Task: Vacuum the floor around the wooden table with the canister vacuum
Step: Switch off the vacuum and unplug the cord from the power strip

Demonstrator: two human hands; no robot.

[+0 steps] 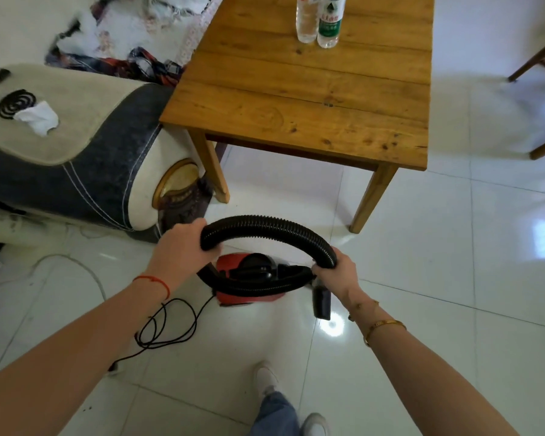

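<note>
Fingers of the left hand [183, 247] and right hand [339, 273] curl around the black hose [265, 223], which arches above the red canister vacuum [249, 281] on the floor [453, 278]. The hose partly hides the canister; a nozzle [321, 302], apparently, hangs below the right hand. Desk [296, 105] stands ahead, sofa arm [76, 152] left.

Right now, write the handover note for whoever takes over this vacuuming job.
Left hand grips one end of the hose arc; right hand grips the black hose near its nozzle end.
Red canister vacuum sits on the tiled floor below the hands, in front of the wooden table. Its cord loops on the left.
Done: hose in hand.
Left: nozzle to floor, vacuum around the table.
</note>
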